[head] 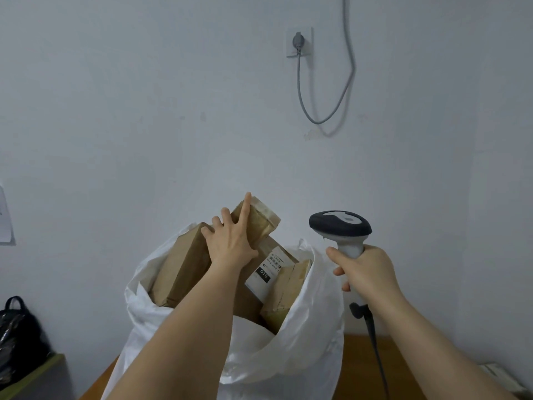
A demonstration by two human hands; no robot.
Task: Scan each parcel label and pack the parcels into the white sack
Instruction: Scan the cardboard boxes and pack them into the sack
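Observation:
The white sack (311, 336) stands open in the lower middle, packed with several brown cardboard parcels. My left hand (233, 238) lies flat with straight, spread fingers on the topmost parcel (264, 223), which sticks up out of the sack's mouth. Beside it a large brown parcel (181, 269) leans at the left. Another parcel carries a white label with a barcode and "010" (268, 272). My right hand (366, 272) grips the handle of a grey and white barcode scanner (340, 223), held upright to the right of the sack.
The sack sits on a wooden table (360, 365). The scanner's dark cable (375, 342) hangs down over it. A black bag (17, 333) rests on a low surface at the far left. Behind is a pale wall with a socket and a looping grey cable (300, 44).

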